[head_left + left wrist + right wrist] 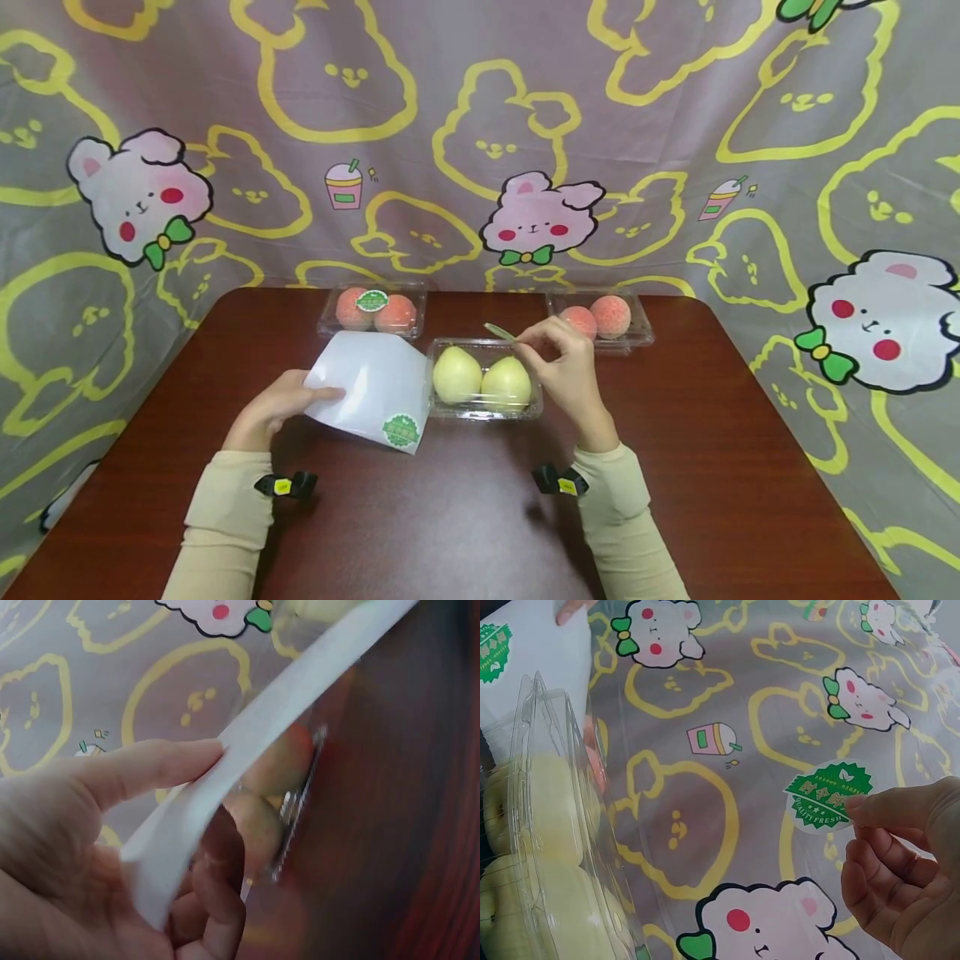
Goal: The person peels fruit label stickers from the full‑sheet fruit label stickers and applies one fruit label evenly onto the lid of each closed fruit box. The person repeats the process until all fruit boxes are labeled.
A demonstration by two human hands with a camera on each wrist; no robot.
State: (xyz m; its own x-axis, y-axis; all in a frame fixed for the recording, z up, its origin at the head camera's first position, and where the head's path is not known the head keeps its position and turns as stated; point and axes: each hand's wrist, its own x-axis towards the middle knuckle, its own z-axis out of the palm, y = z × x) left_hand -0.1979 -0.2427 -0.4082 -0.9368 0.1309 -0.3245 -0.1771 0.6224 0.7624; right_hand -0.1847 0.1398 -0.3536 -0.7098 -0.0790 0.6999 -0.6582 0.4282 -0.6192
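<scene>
A white sticker backing sheet (367,383) is gripped by my left hand (277,404), thumb on top and fingers beneath. One green round sticker (401,429) is on the sheet's near right corner. My right hand (566,367) pinches another green sticker (821,796) between thumb and index finger; in the right wrist view its printed face shows. That hand is above the right end of a clear plastic box (480,412) with two yellow-green pears (457,375). The sheet's right edge comes up close to the box's left side.
At the back left stands a clear box of two peach-coloured fruits (395,313) bearing a green sticker (371,300). Another such box (637,329) is at the back right, with no sticker visible. A patterned curtain (420,167) hangs behind the brown table (465,517).
</scene>
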